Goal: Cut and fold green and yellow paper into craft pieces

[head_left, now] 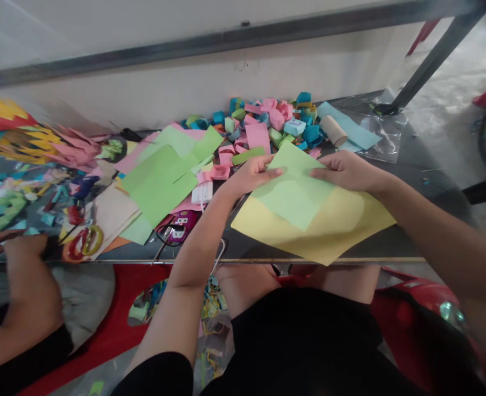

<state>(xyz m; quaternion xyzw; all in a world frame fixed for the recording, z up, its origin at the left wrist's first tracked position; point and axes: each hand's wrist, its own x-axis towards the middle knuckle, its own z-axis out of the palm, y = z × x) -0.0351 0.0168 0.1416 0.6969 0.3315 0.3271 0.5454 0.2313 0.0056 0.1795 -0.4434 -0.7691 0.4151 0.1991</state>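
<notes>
Below the near edge of the surface [441,184], black clothing [304,335], with a red chair [121,291] off to the left and a jumble of paper strips [214,300] between. Just past that edge, a broad yellow sheet [346,234], one corner pointing back toward the clothing. Over it, a smaller pale green sheet [294,203], set like a diamond and held by both hands near its top corner: pinched at the left by the left hand [253,173], at the right by the right hand [344,169], thumbs on top, other fingers partly hidden by the paper. Impossible to tell whether raised or resting on the yellow. Further left, also near the edge, a purple device [181,224], then red and yellow looped handles [90,240], then a co-worker's hand [24,246]. Behind these, brighter green sheets [156,181] overlapping, with a small white box [202,193] just beside. Deeper in, a heap of folded paper pieces [278,118] in pink, blue and green, and to its right a cardboard tube [332,131] touching a light blue sheet [356,131]. At the far left, jagged paper cutouts [24,143] in yellow, red and pink. Farther back, a pale wall [193,96] crossed by a dark metal bar [210,47].
</notes>
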